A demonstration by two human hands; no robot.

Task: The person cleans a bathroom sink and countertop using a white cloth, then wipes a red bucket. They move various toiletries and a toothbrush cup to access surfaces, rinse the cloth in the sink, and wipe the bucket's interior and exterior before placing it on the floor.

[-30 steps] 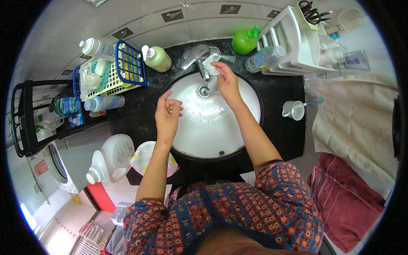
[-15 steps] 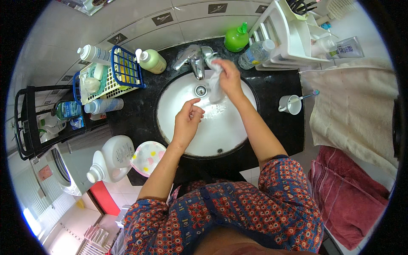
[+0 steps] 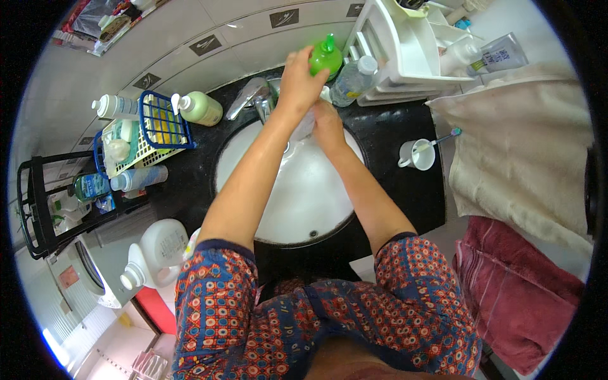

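Observation:
My left hand (image 3: 300,82) reaches across to the back of the counter. Its fingers and thumb curve around the left side of a round green pump bottle (image 3: 326,62). Lower and to the right, my right hand (image 3: 328,125) closes on a thin white cloth (image 3: 305,126), which hangs over the far part of the white sink (image 3: 301,196). My left wrist and forearm hide part of the cloth. Just left of that forearm stands the chrome faucet (image 3: 253,98). A clear plastic bottle (image 3: 351,82) is close to the right of the green one.
The black counter (image 3: 389,126) holds a white mug (image 3: 418,155) with a toothbrush. A white drawer rack (image 3: 405,57) stands at the back right. At left are a pale green pump bottle (image 3: 201,107), a blue-and-cream basket (image 3: 161,120) and a large white jug (image 3: 158,253).
My left hand has gone from above the basin up to the green bottle and taken hold of it. My right hand, still with the cloth, has come down slightly. The view has shifted.

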